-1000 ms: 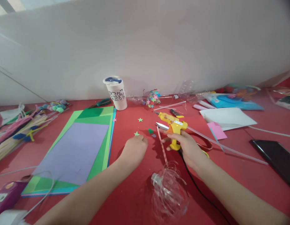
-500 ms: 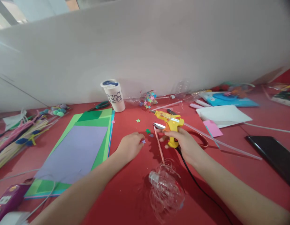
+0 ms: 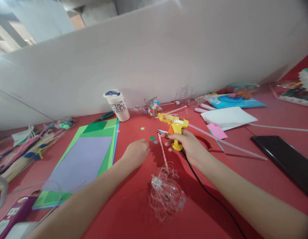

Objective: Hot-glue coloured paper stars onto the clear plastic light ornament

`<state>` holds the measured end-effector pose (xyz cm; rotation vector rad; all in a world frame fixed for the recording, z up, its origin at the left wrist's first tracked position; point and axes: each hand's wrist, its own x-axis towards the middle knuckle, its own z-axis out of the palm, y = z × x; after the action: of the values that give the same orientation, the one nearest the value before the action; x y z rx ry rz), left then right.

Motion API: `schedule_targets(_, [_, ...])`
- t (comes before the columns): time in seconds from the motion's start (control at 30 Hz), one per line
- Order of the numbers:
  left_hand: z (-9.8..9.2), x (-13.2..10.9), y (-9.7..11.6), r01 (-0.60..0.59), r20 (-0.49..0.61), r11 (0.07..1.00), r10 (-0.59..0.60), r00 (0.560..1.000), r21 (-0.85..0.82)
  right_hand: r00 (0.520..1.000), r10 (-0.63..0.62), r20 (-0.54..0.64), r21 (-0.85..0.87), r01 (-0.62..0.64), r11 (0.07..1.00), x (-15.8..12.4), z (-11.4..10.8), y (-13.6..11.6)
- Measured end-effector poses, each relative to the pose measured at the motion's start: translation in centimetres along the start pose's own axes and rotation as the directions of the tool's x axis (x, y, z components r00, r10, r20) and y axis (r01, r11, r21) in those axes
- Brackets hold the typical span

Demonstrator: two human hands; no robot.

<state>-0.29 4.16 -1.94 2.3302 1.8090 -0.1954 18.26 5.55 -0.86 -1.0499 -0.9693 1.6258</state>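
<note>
A yellow glue gun (image 3: 177,127) is in my right hand (image 3: 191,144), its nozzle pointing away to the left and its black cord trailing down. My left hand (image 3: 135,153) rests low over the table with curled fingers. A small purple star (image 3: 148,150) shows partly at its fingertips; whether they grip it is hidden. Green stars (image 3: 152,138) lie just beyond. Between my hands lies a pink-striped stick (image 3: 163,151), its near end at a clump of clear plastic strips with a bottle neck (image 3: 166,194). Scissors (image 3: 203,142) lie partly under my right hand.
Coloured paper sheets (image 3: 79,162) lie left, beside a white cup (image 3: 117,106). A star-covered ball (image 3: 153,107) sits near the wall. To the right are a clear glue stick (image 3: 233,145), white paper (image 3: 228,118), a blue packet (image 3: 240,102) and a black phone (image 3: 283,162).
The view has shifted slightly, so most table items appear further left. My left fingers now cover more of the purple star. The glue gun stays in my right hand.
</note>
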Motion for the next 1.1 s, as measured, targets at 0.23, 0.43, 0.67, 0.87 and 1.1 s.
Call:
schedule_targets(0.23, [0.5, -0.2, 0.2, -0.011, -0.039, 0.995, 0.007, 0.999, -0.103, 0.998, -0.029, 0.056, -0.009, 0.03, 1.0, -0.4, 0.2, -0.2])
schedule_targets(0.43, [0.1, -0.9, -0.3, 0.033, -0.195, 0.864, -0.15, 0.969, -0.502, 0.996, -0.065, 0.069, -0.029, 0.067, 0.997, -0.9, 0.2, -0.3])
schedule_targets(0.67, [-0.4, -4.0, 2.4, 0.005, -0.067, 0.293, -0.235, 0.97, -0.956, 0.994, -0.044, 0.103, -0.117, 0.056, 0.992, -2.9, 0.8, 0.1])
schedule_targets(0.87, [-0.1, -4.9, 3.4, 0.011, 0.008, 0.015, -0.205, 0.979, -1.0, 0.994, -0.029, 0.106, -0.197, 0.05, 0.979, -4.0, 1.3, 0.5])
schedule_targets(1.1, [-0.4, -5.2, 3.7, -0.011, 0.005, -0.076, -0.205, 0.979, -0.997, 0.995, -0.048, 0.089, -0.247, 0.068, 0.967, -4.4, 1.9, 0.2])
